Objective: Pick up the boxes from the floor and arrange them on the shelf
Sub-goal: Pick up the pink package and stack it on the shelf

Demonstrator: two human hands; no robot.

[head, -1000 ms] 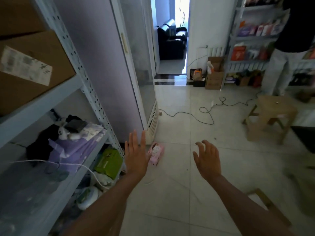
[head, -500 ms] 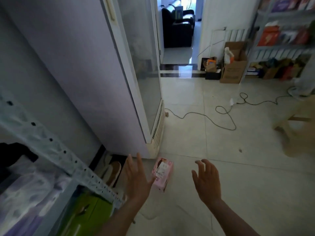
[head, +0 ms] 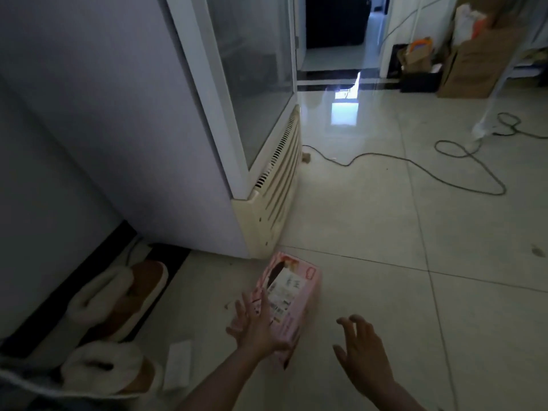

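Tiled floor (head: 385, 232): one pink box (head: 292, 295), two slippers (head: 118, 298) (head: 106, 369), two hands (head: 258, 327) (head: 364, 360).

View lowered toward the floor (head: 385, 262): the shelf at 9 o'clock and the stool at 3 o'clock have left the field, and a pair of slippers (head: 118, 295) has entered at 8 o'clock. The left hand (head: 255, 327), earlier short of the pink box (head: 292, 295), now lays straight fingers against its near end. The right hand (head: 364, 354) has advanced to the box's 4 o'clock, apart from it.
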